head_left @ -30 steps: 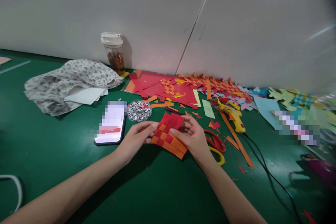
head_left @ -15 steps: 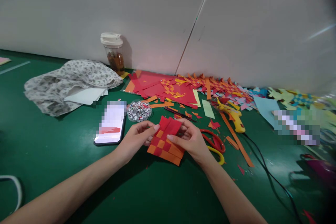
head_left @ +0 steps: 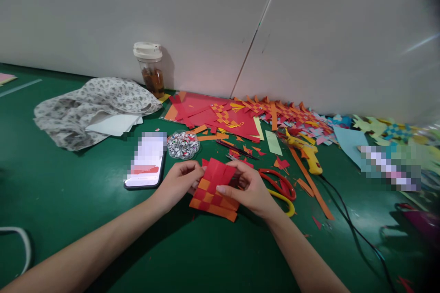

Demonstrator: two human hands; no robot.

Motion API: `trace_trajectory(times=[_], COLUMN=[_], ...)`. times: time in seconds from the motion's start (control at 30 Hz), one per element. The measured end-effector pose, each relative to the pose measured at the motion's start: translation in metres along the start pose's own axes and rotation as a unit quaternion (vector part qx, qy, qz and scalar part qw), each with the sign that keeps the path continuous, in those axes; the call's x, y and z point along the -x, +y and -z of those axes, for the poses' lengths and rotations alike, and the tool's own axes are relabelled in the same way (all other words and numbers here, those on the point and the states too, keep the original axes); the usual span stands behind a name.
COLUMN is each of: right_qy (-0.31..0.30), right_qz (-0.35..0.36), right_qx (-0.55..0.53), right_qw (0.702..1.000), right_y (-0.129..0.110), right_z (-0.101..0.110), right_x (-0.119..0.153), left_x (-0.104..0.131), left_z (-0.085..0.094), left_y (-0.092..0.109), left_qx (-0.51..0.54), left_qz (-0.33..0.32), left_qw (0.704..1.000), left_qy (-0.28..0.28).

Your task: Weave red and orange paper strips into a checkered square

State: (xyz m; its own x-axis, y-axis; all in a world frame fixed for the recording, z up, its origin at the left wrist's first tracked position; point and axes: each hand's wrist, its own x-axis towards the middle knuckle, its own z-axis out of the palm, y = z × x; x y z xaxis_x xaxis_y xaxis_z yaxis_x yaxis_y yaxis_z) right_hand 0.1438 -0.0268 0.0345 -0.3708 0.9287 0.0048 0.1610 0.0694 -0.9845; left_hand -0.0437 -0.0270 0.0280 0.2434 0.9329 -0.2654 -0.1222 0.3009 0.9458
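Note:
A woven piece of red and orange paper strips [head_left: 213,197] is held up over the green table, between my two hands. Its lower part shows a checkered weave, while the upper part is plain red strips. My left hand [head_left: 184,181] pinches the left edge near the top, thumb against the fingers. On the right side, my right hand [head_left: 249,190] grips the piece with the thumb on its front and the fingers behind, partly hidden. Just right of that hand lie scissors with red and yellow handles [head_left: 288,191], their blades partly covered.
A phone [head_left: 146,160] and a round case of googly eyes [head_left: 183,145] lie left of centre. Behind them are a patterned cloth [head_left: 75,110] and a lidded cup [head_left: 151,71]. Red sheets [head_left: 199,112], woven paper pieces [head_left: 282,112] and a corded yellow glue gun [head_left: 307,151] lie back right.
The woven paper has tipped and come slightly lower, its upper strips now standing differently. My right thumb has shifted a little left across it; both hands keep their hold.

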Motion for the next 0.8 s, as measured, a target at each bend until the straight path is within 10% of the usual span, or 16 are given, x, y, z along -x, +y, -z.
trace_trajectory(times=[0.8], right_qy=[0.102], right_qz=[-0.026], right_qx=[-0.014], right_qw=[0.994], right_y=[0.004], right_z=[0.003], right_x=[-0.008], left_x=[0.000], left_z=[-0.002], left_y=[0.003], left_qx=[-0.007], left_qz=[-0.005], left_qw=[1.000], left_qy=[0.002])
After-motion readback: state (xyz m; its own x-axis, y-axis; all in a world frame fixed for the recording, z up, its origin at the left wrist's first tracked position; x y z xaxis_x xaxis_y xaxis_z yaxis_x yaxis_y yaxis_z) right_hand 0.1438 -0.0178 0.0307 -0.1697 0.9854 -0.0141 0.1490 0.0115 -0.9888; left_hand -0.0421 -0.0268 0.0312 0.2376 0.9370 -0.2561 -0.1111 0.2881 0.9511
